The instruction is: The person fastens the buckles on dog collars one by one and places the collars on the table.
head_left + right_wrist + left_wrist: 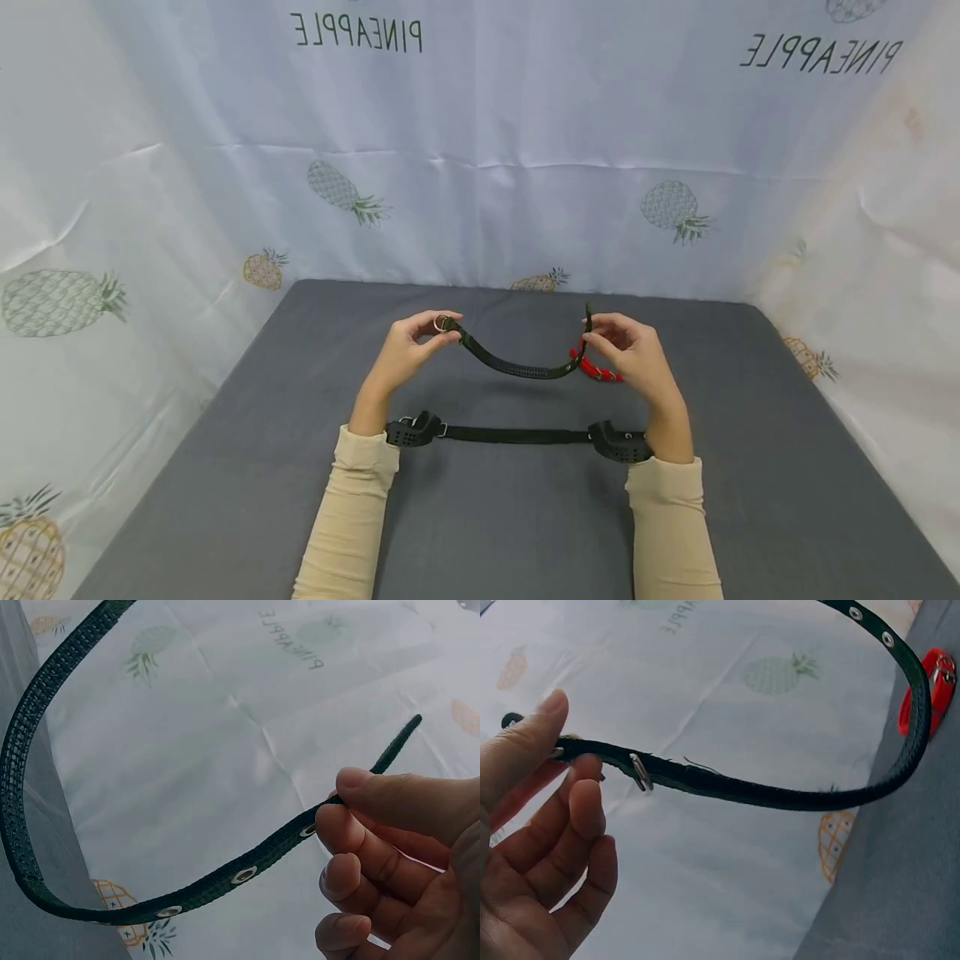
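Observation:
A dark green collar [525, 370] hangs in a downward curve between my two raised hands. My left hand [408, 346] pinches its buckle end between thumb and forefinger, the other fingers loosely bent. A metal ring [640, 772] sits on the collar just past those fingers. At the other end my right hand [633, 350] pinches the strap near its tip [397, 742], which sticks up beyond the thumb. Metal-rimmed eyelets [244, 875] line this end in the right wrist view. The collar's middle has a woven, ribbed texture. The buckle is mostly hidden by the left fingers.
A red collar [600, 372] with metal fittings lies on the grey table [517, 517] behind the right hand. Nearer, a black strap [517, 435] with perforated black end pieces [618, 443] spans between the wrists. Pineapple-print curtains [480, 217] enclose the table's back and sides.

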`<state>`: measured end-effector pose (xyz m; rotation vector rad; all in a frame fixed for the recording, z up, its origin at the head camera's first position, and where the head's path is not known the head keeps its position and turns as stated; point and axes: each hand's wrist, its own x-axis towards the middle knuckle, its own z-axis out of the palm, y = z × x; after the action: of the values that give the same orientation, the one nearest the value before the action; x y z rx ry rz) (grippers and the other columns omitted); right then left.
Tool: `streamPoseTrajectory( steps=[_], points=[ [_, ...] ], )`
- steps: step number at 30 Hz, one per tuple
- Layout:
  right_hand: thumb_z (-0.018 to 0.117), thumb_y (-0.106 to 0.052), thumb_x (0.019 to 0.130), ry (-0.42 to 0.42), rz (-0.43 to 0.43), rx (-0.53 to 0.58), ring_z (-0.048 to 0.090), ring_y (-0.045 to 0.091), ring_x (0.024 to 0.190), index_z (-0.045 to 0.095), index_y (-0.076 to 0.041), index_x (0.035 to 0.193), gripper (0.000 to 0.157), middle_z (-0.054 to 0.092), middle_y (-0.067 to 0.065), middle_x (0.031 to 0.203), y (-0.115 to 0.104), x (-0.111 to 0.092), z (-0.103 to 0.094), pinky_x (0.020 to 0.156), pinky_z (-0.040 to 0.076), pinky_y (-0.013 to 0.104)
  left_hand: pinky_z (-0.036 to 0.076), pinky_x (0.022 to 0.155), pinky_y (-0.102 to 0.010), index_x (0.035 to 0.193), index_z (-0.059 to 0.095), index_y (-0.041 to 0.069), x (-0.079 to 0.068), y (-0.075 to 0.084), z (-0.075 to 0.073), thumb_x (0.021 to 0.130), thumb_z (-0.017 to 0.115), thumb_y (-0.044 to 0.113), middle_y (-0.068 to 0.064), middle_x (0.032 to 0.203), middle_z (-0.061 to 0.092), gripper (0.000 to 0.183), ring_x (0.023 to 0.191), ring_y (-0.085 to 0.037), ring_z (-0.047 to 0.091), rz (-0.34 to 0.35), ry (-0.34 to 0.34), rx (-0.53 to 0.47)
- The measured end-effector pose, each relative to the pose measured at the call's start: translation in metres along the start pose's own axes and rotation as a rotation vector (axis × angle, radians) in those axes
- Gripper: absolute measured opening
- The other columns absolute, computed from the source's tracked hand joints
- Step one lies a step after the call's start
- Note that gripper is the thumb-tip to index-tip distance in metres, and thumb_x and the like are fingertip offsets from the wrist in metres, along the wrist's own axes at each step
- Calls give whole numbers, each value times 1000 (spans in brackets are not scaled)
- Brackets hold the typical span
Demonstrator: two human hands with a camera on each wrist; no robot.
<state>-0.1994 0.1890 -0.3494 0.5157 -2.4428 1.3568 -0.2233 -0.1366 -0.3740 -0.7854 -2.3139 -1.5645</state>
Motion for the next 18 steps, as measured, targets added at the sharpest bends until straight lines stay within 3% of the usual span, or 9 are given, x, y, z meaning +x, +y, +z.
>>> streamPoseTrajectory(
  steps=[5, 9, 12, 18],
  points=[
    [68, -1, 86, -28, -52, -34, 54, -3, 68, 68, 5, 106, 20, 65, 12, 83, -4, -4, 10, 64, 48, 18, 50, 68, -19, 112, 69, -3, -4, 2, 5, 85, 71, 6, 9, 88, 61, 28, 74, -5, 60, 64, 1, -95],
    [70, 0, 84, -10, -74, -24, 53, -5, 68, 69, 4, 101, 17, 62, 10, 85, -4, -5, 13, 62, 48, 16, 51, 63, -19, 109, 68, -9, -5, 5, 10, 85, 71, 4, 1, 100, 62, 28, 71, -3, 57, 111, -2, -167],
    [70, 1, 84, 4, -73, -33, 52, -6, 70, 69, 4, 100, 16, 62, 14, 92, -5, -5, 15, 63, 47, 14, 53, 63, -20, 109, 66, -12, -3, 6, 13, 85, 70, 3, 3, 103, 63, 28, 70, -2, 60, 99, -26, -216],
    [68, -5, 89, -40, -36, -51, 60, -6, 87, 65, 1, 104, 17, 69, 19, 104, -10, -1, 17, 79, 49, 13, 58, 71, -24, 116, 59, -16, 4, 11, 17, 87, 67, 2, 17, 102, 68, 34, 75, -5, 67, 58, -102, -374]
  ],
)
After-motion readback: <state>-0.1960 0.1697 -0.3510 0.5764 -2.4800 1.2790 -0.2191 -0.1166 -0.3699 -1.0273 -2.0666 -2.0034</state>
